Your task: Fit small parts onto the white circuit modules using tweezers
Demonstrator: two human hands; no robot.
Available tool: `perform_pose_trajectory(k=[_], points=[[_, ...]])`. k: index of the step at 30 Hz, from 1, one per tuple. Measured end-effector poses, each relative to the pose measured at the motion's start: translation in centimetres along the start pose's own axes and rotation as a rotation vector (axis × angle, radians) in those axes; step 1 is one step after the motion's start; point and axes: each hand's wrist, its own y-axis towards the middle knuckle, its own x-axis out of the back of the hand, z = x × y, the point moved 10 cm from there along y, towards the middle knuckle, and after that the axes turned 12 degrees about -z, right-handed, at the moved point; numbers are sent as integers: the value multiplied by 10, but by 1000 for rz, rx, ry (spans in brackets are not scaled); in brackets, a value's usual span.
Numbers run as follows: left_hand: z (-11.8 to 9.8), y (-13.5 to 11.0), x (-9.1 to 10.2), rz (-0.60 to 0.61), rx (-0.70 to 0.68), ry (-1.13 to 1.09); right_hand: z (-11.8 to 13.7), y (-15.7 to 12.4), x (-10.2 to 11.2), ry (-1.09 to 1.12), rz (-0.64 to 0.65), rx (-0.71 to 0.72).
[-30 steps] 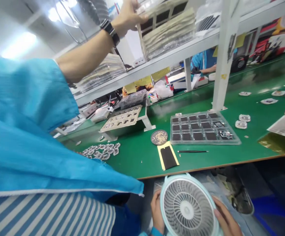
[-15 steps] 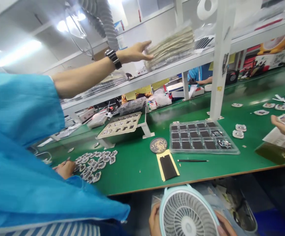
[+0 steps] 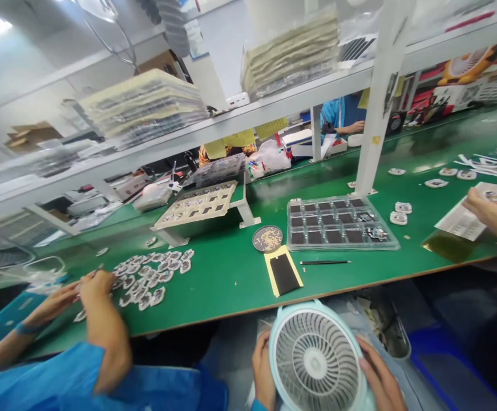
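Note:
In the head view, a light-blue round fan [image 3: 315,362] with a white grille is held in front of my lap, below the bench edge. My left hand [image 3: 263,365] is wrapped round the fan's left side. On its right side, my right hand [image 3: 380,374] grips the rim, thumb and fingers along the edge. Beyond the fan, on the green bench [image 3: 218,291], lie a black pad with a yellow border [image 3: 285,274], a thin black tool [image 3: 325,262] and a round dish of small tan pieces [image 3: 267,238]. A clear compartment tray [image 3: 338,222] stands behind the tool.
At the left, a co-worker's hands [image 3: 96,285] are beside many small white-framed parts [image 3: 145,279]. Another person's hand [image 3: 492,208] holds a part at the right. A white post [image 3: 374,125] and shelf [image 3: 214,128] with stacked trays [image 3: 291,54] rise behind. A raised stand holds a beige tray [image 3: 197,202].
The co-worker's arm that reached to the stacked trays on the shelf has come down to the bench at the left. The camera view has shifted slightly. My hands still hold the fan.

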Motion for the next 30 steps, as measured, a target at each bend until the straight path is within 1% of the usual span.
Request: perform_pose_trajectory(k=[2,4,5,6,7,8,9,10,11,13,14,15,16,17,19,20,21,22,24,26,27,28,29,30], points=[[10,3,0,53,3,-10,13,8,5,40,77,-1],[15,6,4,60,-2,8,29,23,15,48,136,8],[15,7,7,54,-9,25,42,35,28,1,92,53],[13,8,10,45,-19,42,60,47,42,-47,13,122],[7,9,13,27,-39,59,81,59,53,-90,-62,196],[-3,10,18,-5,-75,79,106,69,59,-122,-118,291],[-18,11,23,-44,-128,99,134,76,59,-142,-148,411],[-37,12,29,-89,-193,115,163,81,53,-152,-160,524],[-61,11,34,-130,-271,122,189,85,44,-156,-162,628],[-116,8,37,-168,-424,83,231,94,13,-206,-97,771],[-147,5,32,-141,-507,49,246,98,-4,-246,-54,815],[-180,1,23,-87,-604,27,255,105,-19,-313,-36,815],[-211,-4,9,-12,-704,34,260,112,-31,-387,-34,806],[-239,-8,-12,95,-799,74,262,118,-42,-458,-32,796],[-287,-12,-61,286,-1004,158,261,127,-55,-562,-33,772],[-305,-6,-88,348,-1092,207,259,129,-58,-585,-25,762],[-319,7,-117,386,-1146,250,256,130,-60,-591,-16,750],[-327,26,-149,430,-1169,301,253,131,-60,-587,-4,730],[-329,77,-221,530,-1155,454,247,133,-59,-570,20,686],[-316,135,-289,587,-1097,669,244,135,-59,-557,43,660],[-310,160,-318,606,-1071,719,244,135,-59,-552,57,654],[-304,181,-342,626,-1052,745,243,135,-60,-547,69,652],[-298,198,-361,654,-1036,766,243,136,-61,-543,83,652],[-292,210,-377,682,-1024,774,242,136,-62,-542,96,650]])
